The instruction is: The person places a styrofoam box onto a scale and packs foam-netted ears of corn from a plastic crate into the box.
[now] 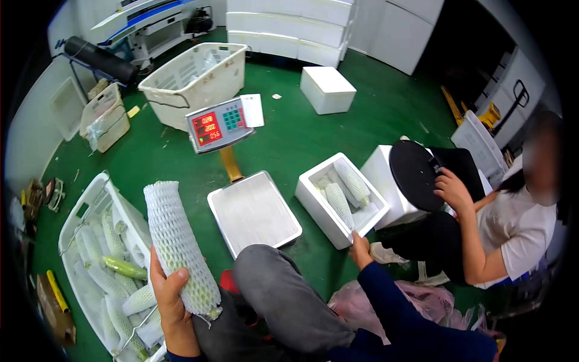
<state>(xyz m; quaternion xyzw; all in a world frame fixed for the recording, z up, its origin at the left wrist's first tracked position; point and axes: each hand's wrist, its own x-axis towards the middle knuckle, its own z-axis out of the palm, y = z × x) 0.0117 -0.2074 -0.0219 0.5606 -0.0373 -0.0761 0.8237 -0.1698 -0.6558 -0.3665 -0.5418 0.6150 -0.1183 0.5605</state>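
Observation:
A pale green vegetable in a white foam net (183,247) stands upright in my left hand (172,292), whose fingers wrap round its lower part. My right hand (360,251) is closed on the near corner of a white foam box (322,212). Inside that box lie several netted vegetables (339,204). Between my hands is a scale with a bare metal plate (253,212) and a lit red display (207,128). At the left, a white basket (77,241) holds many netted vegetables and one bare green one (125,267).
At the right sits a person (512,235), one hand near a round black lid (416,175) on another foam box. A closed foam box (329,90), a large white basket (199,90) and stacked foam boxes (289,30) stand further back. Pink plastic bags (422,301) lie near my right arm.

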